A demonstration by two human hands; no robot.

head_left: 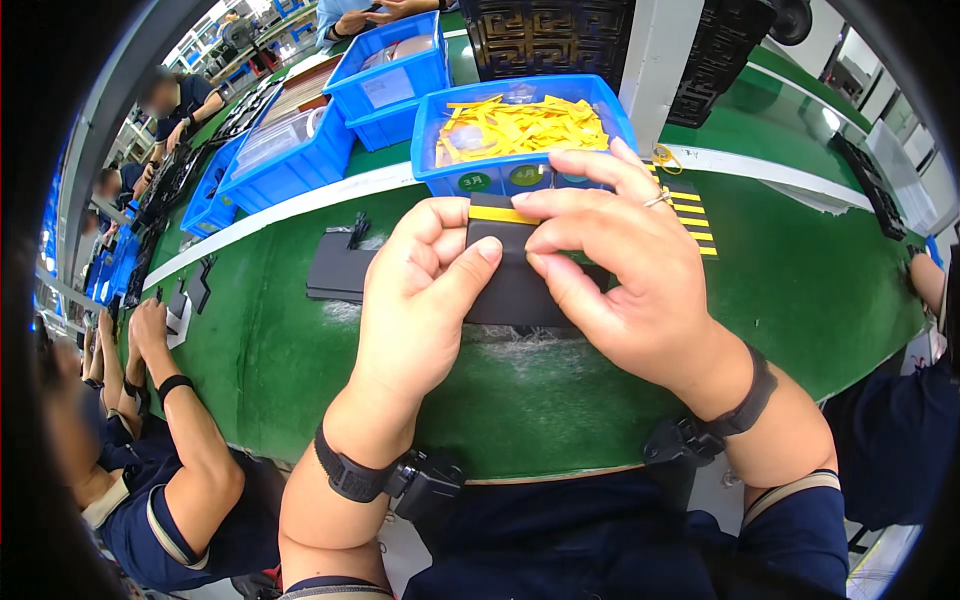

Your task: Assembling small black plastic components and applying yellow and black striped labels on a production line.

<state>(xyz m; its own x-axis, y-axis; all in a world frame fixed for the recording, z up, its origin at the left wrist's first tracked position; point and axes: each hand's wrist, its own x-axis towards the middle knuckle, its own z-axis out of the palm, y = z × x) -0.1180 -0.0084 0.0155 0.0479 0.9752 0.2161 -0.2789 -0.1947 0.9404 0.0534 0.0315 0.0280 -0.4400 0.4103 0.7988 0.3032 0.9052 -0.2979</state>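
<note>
My left hand (415,290) grips a flat black panel (520,300) by its left side, thumb lying on top. A narrow yellow strip (492,214) runs across the panel near its far edge. From the right, my right hand (640,255) reaches over, its fingers bent and closed at the strip's right end, with the thumb close to the panel's face. The right part of the panel is hidden under that hand. Behind it on the table lies a dark sheet with several yellow stripes (692,222).
A blue bin (425,150) full of yellow strips stands just beyond my hands. More black panels (335,268) lie to the left on the green table (300,380). Other blue bins (290,160) stand at the back left. A white post (652,70) rises behind. Co-workers sit on both sides.
</note>
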